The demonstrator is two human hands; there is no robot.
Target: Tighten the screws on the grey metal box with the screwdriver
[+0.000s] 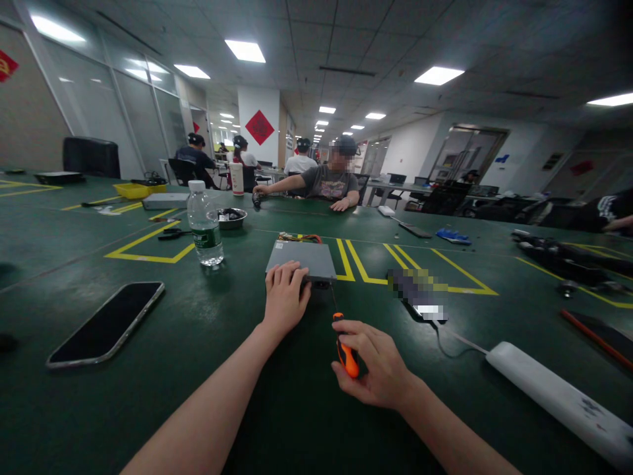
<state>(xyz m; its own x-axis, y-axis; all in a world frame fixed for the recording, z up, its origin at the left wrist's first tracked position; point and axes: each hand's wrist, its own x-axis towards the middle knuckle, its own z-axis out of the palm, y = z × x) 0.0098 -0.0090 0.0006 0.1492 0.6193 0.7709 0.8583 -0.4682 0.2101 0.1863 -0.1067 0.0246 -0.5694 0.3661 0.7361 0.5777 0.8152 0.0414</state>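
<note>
A long office surrounds me: a tiled ceiling (370,39) with bright light panels, glass partitions (138,99) to the left, and a white pillar (251,102) bearing a red diamond-shaped sign (260,127). People in dark caps sit farther back.

The dark green table (297,422) spreads widely before me, faintly shiny under the lights and marked with yellow tape (148,259) in stripes and open corners. Across it sits a co-worker (321,179) in a grey T-shirt, one hand flat on the tabletop, the other at a small dark object.

A white power strip (558,402) slants over the table on my right. Straight ahead is the grey metal box (314,257), lying flat on the green surface, coloured wires behind its far edge.

My left hand (287,293) lies over the box's near left part, fingers bent on top and thumb by the near side; whether they grip or only rest, I cannot tell. My right hand (373,363) has thumb and fingers closed around the orange-and-black screwdriver (348,353), its thin shaft pointing towards the box's near right corner; I cannot tell if the tip touches.

A phone (109,323) lies to my left; beyond it stands a water bottle (205,231), just beside a metal bowl (236,225).
</note>
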